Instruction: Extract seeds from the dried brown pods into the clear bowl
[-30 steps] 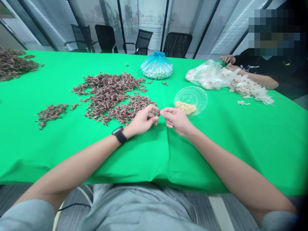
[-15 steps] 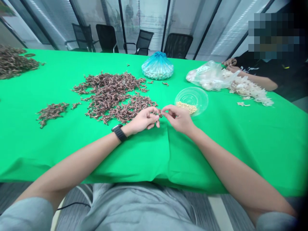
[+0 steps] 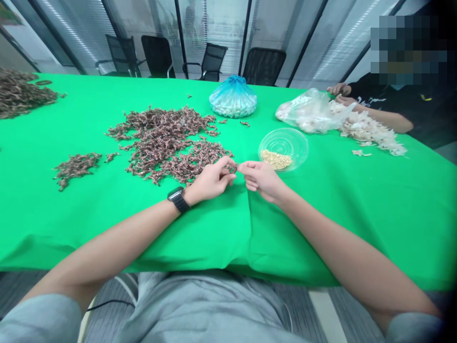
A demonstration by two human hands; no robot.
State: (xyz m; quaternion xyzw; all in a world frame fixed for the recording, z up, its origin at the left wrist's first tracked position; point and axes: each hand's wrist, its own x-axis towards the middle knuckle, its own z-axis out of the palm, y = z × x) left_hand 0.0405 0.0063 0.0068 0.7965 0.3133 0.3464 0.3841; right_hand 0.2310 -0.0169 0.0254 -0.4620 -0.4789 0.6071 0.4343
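Note:
My left hand (image 3: 210,180), with a dark watch on its wrist, is closed in a pinch around a small brown twisted piece (image 3: 233,167). Fingertips of my right hand (image 3: 263,180) meet the free end of that piece; its other fingers are curled in. Whatever lies between the right fingertips is too small to make out. Just beyond my left hand spreads a heap of similar brown pieces (image 3: 160,136). A clear round plate (image 3: 300,147), holding a patch of pale yellow bits (image 3: 275,160), sits behind my right hand.
Farther back stand a blue-tinted tied bag (image 3: 233,97) of pale pieces and a clear plastic bag (image 3: 310,112). Whitish flakes (image 3: 373,133) lie before another person's hands (image 3: 341,93). Smaller brown piles (image 3: 76,166) and a large one (image 3: 23,93) are at left. Everything rests on green cloth (image 3: 200,233).
My right hand has turned slightly and its lower fingers have curled in. The left hand's fingers have drawn closer together. Both hands stay near the same spot.

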